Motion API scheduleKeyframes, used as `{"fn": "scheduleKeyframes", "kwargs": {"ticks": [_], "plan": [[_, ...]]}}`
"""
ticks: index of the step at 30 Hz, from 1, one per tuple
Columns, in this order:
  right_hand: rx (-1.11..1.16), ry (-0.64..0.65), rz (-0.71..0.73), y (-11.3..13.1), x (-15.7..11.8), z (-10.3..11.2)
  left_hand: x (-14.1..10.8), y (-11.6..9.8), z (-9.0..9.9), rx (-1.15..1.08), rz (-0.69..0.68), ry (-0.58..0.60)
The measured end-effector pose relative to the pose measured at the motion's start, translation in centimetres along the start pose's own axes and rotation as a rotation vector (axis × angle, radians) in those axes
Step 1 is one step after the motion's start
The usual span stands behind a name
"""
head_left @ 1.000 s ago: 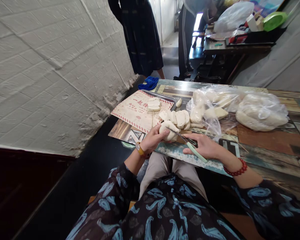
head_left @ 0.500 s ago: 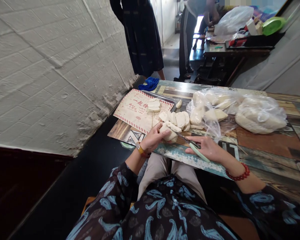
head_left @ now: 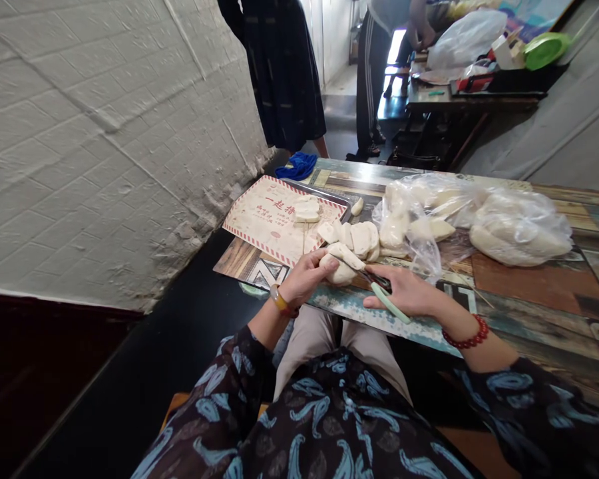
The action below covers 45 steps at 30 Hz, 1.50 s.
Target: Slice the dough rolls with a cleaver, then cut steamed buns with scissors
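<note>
My left hand (head_left: 307,277) grips a pale lump of raw dough (head_left: 340,271), and a partly cut slice lifts from its top. My right hand (head_left: 404,293) holds scissors with pale green handles (head_left: 387,301), their dark blades (head_left: 364,271) reaching into the lump. Just beyond my hands, several cut dough pieces (head_left: 360,239) lie in a row on a metal tray (head_left: 347,203). The tray is lined with a printed paper sheet (head_left: 264,216). To the right, a clear plastic bag (head_left: 522,229) holds more dough, which shows through it.
The patterned wooden tabletop (head_left: 529,283) carries these things, and a blue cloth (head_left: 296,165) lies at its far corner. A white brick wall (head_left: 104,146) runs along the left. Two standing people (head_left: 279,73) are beyond, near a cluttered table (head_left: 472,100).
The scissor blades sit deeper in the lump, and a slice now lifts further from its top. My right hand has shifted slightly left. The pieces on the tray look unmoved.
</note>
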State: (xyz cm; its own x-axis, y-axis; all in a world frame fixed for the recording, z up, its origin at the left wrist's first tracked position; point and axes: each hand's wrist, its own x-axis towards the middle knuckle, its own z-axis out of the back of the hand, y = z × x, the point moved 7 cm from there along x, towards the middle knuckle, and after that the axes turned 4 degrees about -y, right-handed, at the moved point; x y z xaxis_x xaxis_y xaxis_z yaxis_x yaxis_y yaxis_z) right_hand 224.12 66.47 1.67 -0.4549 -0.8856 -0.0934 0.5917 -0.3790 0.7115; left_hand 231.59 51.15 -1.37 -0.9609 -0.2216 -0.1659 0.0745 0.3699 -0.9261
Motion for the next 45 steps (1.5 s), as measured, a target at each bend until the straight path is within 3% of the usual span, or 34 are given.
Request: {"fn": "scheduleKeyframes", "kwargs": {"ticks": [9,19,25,30,35,40,42,45], "plan": [[0.125,-0.064,-0.009,-0.7,0.0,-0.6,0.2,-0.1,0.3,0.049,0.047,-0.01],[0.286,-0.036,-0.011,-0.6,0.1,-1.3,1.0,0.1,0.6,0.098,0.077,0.0],[0.329,0.008,-0.149,-1.5,0.3,-2.4,0.7,0.6,1.8,0.127,0.095,-0.037],[0.443,0.026,-0.298,-3.4,-0.5,-2.3,-0.5,-0.4,3.6,-0.071,-0.004,-0.144],[0.563,-0.083,-0.279,-4.0,-2.1,-0.1,-1.8,-1.0,4.7,-0.212,-0.07,-0.19],[0.662,-0.379,-0.238,-4.8,-5.0,3.0,-2.4,-0.8,3.8,-0.221,-0.06,-0.178],[0.557,-0.462,-0.279,-5.6,-6.6,3.9,-2.4,-0.9,3.2,-0.202,-0.066,-0.172],[0.217,-0.532,-0.302,-6.3,-9.0,5.0,-2.3,-1.1,2.2,-0.165,-0.075,-0.168]]}}
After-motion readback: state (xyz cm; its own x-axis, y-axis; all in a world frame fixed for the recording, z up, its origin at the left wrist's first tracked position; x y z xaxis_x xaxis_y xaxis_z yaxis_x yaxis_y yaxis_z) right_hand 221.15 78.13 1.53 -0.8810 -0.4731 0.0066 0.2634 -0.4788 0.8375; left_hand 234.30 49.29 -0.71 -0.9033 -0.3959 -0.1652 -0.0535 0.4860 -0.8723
